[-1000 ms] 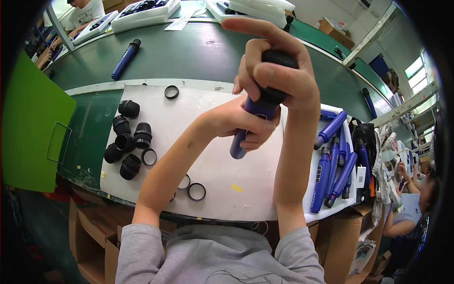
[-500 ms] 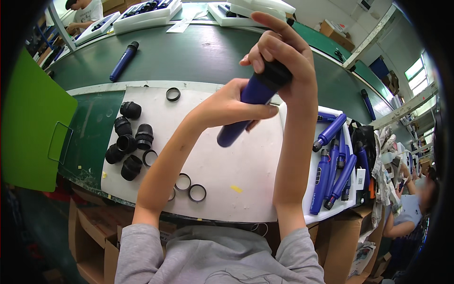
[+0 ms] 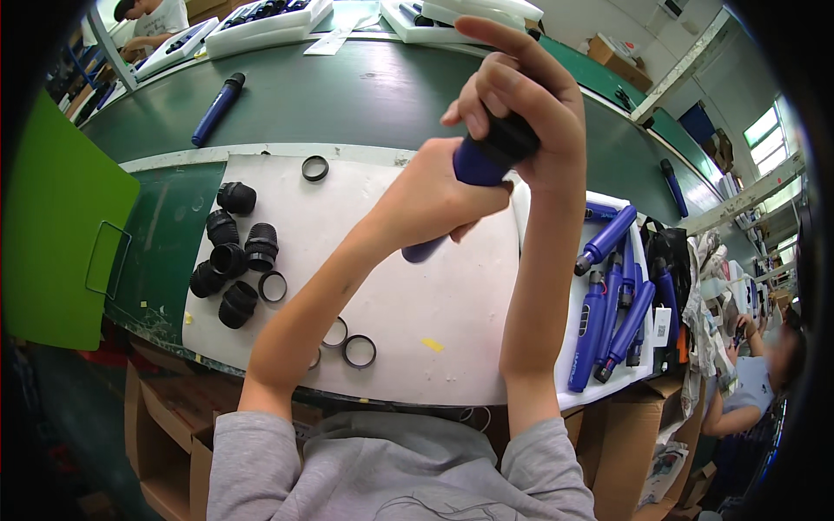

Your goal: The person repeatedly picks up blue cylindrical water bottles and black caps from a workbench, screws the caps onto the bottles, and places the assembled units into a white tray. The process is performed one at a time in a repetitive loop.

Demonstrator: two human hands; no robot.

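Tilted above the white work mat (image 3: 417,321), a blue wireless microphone (image 3: 475,168) is held between my two hands. My left hand (image 3: 434,195) wraps round its blue body, whose lower end pokes out beneath the fingers. My right hand (image 3: 534,100) grips the black head (image 3: 511,139), with the index finger stretched away. Several black microphone heads (image 3: 261,247) are grouped at the mat's left side. Black rings lie near them and under my left forearm, one being this ring (image 3: 360,367); another ring (image 3: 314,180) sits near the far edge.
At the right, a white foam tray (image 3: 569,398) holds several blue microphone bodies (image 3: 588,330). Single microphones lie on the green belt, one at far left (image 3: 217,110), one at right (image 3: 673,187). A green panel (image 3: 65,234) stands left. Cardboard boxes (image 3: 169,434) sit below; co-workers are beyond.
My left hand has rolled round the microphone body, its back now turned up and covering more of the blue. My right hand keeps its hold on the head. The far-left microphone has shifted slightly left.
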